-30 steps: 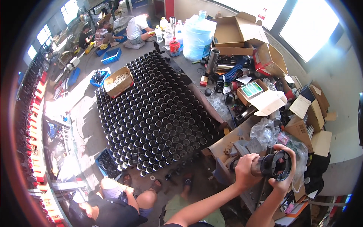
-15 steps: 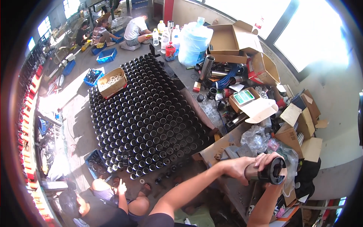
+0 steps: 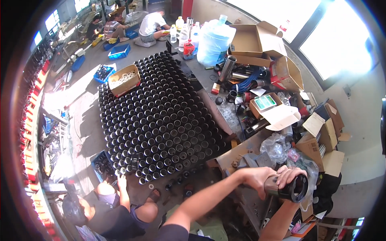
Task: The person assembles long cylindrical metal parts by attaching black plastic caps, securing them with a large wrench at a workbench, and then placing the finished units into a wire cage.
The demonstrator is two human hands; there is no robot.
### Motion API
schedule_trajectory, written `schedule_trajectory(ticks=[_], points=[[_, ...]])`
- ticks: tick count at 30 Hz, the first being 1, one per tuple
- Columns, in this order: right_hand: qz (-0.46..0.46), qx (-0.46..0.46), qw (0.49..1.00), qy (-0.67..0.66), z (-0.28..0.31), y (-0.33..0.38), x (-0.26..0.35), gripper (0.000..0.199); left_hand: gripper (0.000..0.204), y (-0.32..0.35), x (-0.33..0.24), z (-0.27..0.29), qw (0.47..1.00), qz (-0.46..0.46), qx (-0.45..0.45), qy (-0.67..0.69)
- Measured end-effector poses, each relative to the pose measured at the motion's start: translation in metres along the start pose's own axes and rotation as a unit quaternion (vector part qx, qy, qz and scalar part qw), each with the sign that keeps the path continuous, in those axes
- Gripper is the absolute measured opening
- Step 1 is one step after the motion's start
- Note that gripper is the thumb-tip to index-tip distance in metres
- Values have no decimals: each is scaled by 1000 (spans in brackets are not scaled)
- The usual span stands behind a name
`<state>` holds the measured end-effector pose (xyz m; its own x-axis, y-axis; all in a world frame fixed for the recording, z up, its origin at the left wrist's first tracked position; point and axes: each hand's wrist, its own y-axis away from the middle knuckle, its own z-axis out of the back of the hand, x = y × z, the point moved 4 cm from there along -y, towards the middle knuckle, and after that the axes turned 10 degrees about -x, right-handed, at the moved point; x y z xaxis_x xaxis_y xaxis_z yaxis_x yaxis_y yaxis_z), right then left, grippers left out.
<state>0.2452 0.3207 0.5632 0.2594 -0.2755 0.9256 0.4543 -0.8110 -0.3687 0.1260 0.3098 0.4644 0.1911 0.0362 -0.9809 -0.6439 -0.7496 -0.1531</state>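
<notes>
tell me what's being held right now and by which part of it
A dark cylinder, in both hands: the left hand grips its left end; the right hand wraps over the top near its wider, ringed end.

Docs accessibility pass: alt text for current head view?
A person's left hand and right hand hold a dark cylindrical part at a cluttered workbench. Rows of black tubes stand packed to the left; a co-worker sits nearby.

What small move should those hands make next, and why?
Perhaps a gentle twist of the black ring-shaped collar by the right hand: its fingers lap over the shiny dark cylinder near that end, while the left hand grips the other end.
</notes>
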Motion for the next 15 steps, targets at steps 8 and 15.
schedule_trajectory(ticks=[8, 15], points=[[45, -281, 925, 254, -23, 44, 15, 93, 62, 25, 14, -47, 806, -144, -553, -153], [48, -302, 907, 290, -18, 25, -1, 66, 54, 28, 8, -43, 719, -140, -657, -178]])
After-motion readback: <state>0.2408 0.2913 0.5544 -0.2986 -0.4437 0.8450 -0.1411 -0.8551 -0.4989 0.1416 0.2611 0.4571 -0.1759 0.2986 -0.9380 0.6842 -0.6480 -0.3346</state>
